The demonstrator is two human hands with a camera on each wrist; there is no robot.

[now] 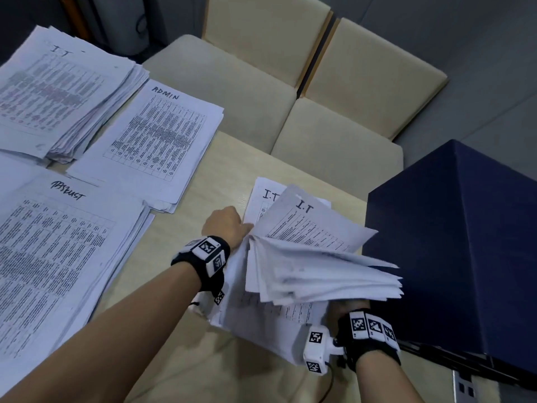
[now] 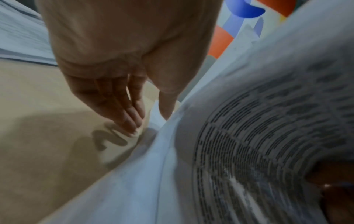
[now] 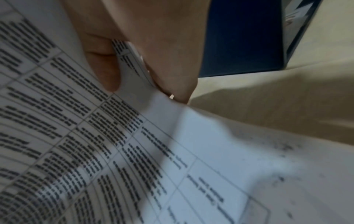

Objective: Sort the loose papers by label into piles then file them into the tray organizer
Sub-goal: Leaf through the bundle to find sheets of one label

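A loose stack of printed table sheets (image 1: 293,225) marked "I.T" lies on the beige table (image 1: 186,356) in front of me. My right hand (image 1: 350,306) grips a thick bundle of its sheets (image 1: 319,274) at the near edge and bends it up and over, so the pages fan out. In the right wrist view the thumb and fingers of that hand (image 3: 138,75) pinch the sheets (image 3: 134,151). My left hand (image 1: 228,225) is at the stack's left edge. Its fingers (image 2: 132,121) point straight down at the table and its thumb (image 2: 166,106) touches the curled pages (image 2: 249,136).
Three other paper stacks lie at the left: one marked "I.T" (image 1: 58,91) at the back, one marked "ADMIN" (image 1: 157,135), and a large one (image 1: 58,257) nearest me. A dark blue box (image 1: 465,242) stands right beside the bundle. Cream chairs (image 1: 232,91) stand beyond the table.
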